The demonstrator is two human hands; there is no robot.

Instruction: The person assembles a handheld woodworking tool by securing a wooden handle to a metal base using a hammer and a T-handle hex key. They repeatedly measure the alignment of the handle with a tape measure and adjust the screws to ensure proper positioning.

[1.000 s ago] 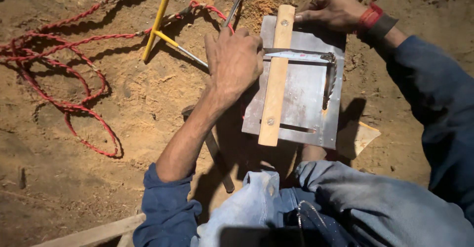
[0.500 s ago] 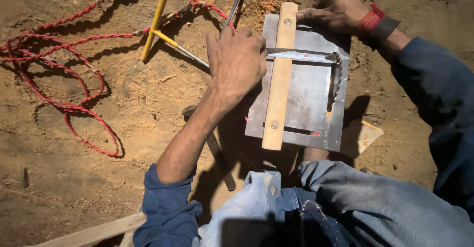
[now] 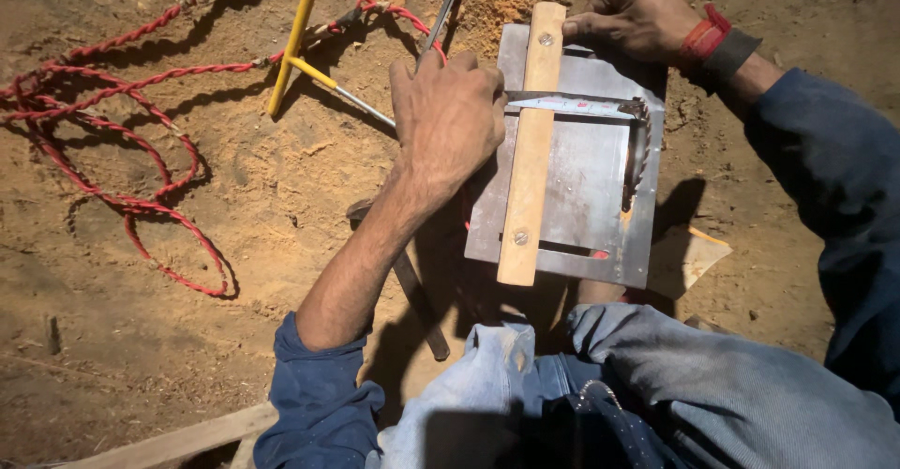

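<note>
A grey metal plate (image 3: 581, 197) lies on the sandy ground in front of my knees. A pale wooden strip (image 3: 530, 160) is screwed down along its left side. A toothed saw blade (image 3: 637, 150) stands in a slot near the right edge. My left hand (image 3: 448, 118) rests palm down at the plate's left edge, closed over a tape measure. The tape's blade (image 3: 572, 105) runs across the strip to the saw blade. My right hand (image 3: 647, 14) grips the plate's far edge, thumb by the top of the strip.
A yellow T-handle tool (image 3: 295, 47) and pliers (image 3: 441, 14) lie beyond my left hand. Red twisted cord (image 3: 112, 141) loops over the ground at left. A dark tool (image 3: 417, 291) lies under my left forearm. A wooden offcut (image 3: 689, 258) and a plank (image 3: 178, 441) are nearby.
My right hand has shifted slightly along the plate's far edge toward the strip. My left hand and the tape stay in place.
</note>
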